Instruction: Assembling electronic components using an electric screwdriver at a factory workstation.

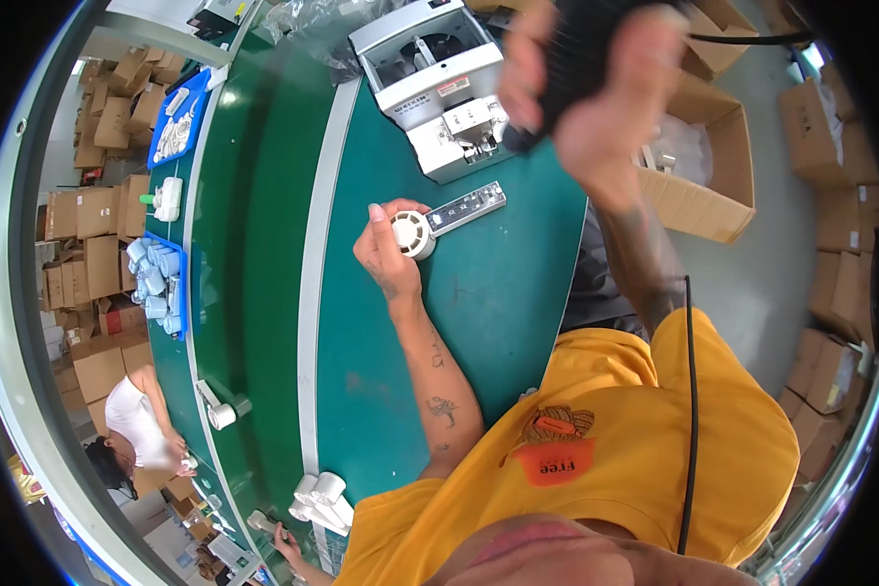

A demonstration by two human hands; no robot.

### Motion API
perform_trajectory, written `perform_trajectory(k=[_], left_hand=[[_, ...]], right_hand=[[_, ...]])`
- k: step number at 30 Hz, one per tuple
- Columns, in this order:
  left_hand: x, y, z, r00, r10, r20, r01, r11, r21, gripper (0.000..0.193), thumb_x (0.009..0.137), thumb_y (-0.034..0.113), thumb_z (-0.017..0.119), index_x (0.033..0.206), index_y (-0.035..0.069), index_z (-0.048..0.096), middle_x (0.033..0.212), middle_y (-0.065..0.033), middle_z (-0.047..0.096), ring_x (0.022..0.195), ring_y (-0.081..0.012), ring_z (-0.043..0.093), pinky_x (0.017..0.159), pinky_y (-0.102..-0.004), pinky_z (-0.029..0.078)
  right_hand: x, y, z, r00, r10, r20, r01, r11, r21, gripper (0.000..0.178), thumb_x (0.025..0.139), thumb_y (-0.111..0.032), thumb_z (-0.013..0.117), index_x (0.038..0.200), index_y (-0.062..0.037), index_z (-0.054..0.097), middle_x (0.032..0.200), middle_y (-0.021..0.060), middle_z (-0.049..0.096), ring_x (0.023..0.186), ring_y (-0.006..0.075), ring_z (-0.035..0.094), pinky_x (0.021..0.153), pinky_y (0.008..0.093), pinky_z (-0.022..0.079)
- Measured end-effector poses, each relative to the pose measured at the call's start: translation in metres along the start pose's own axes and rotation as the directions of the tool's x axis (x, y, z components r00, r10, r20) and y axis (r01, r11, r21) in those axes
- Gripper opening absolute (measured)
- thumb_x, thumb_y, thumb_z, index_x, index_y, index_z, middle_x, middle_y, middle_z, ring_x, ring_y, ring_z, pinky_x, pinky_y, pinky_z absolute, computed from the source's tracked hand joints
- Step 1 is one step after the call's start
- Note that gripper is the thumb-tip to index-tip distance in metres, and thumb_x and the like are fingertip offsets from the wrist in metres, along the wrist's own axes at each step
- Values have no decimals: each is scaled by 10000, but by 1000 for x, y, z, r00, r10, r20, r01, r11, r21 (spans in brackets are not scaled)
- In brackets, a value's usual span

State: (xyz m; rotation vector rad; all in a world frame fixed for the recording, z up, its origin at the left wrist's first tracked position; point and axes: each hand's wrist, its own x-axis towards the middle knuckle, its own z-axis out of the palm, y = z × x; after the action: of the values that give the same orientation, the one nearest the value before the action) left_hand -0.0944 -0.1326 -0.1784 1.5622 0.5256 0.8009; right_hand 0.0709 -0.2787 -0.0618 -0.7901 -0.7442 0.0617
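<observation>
My left hand (387, 252) is closed around the round, slotted head of a white hair-dryer-like housing (413, 235), low over the green bench. The handle of this housing points up and right, its open side showing a dark strip with small parts inside (467, 206). My right hand (606, 107), blurred by motion, grips a black corded electric screwdriver (578, 68). The screwdriver's dark lower end is beside the front of a grey-white screw feeder (439, 93); I cannot tell whether they touch.
Several white housings (322, 500) lie at the bench's near left. Beyond a green conveyor belt (254, 195) are blue trays of white parts (188, 115) and light-blue parts (183, 293). Another person (137, 425) works across it. An open carton (703, 205) stands right of the bench; a black cable (691, 410) crosses my shirt.
</observation>
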Motion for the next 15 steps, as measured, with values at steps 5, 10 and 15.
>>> perform_trajectory(k=[5, 10, 15], left_hand=[[-1, -4, -6, 998, 30, 55, -32, 999, 34, 632, 1119, 378, 353, 867, -73, 718, 844, -152, 731, 751, -199, 676, 730, -305, 532], [-2, 2, -2, 998, 26, 65, -30, 998, 50, 640, 1123, 382, 362, 847, -68, 723, 812, -126, 726, 733, -179, 661, 706, -296, 513], [-1, -4, -9, 998, 43, 48, -44, 999, 16, 608, 1127, 339, 375, 840, -69, 722, 802, -116, 723, 724, -167, 652, 695, -285, 503]], right_hand=[[41, 19, 44, 990, 30, 139, -9, 989, -148, 328, 1096, -354, 532, 1102, -26, 529, 655, -33, 522, 497, 35, 448, 459, 207, 351], [34, 26, 41, 995, 37, 90, -9, 954, -300, 340, 1096, -363, 525, 1116, -24, 546, 646, -47, 514, 498, 25, 441, 460, 201, 344], [0, 7, 45, 982, 187, 7, -183, 966, -185, 407, 1089, -443, 506, 1096, -37, 530, 644, -24, 526, 484, 40, 453, 449, 209, 357]])
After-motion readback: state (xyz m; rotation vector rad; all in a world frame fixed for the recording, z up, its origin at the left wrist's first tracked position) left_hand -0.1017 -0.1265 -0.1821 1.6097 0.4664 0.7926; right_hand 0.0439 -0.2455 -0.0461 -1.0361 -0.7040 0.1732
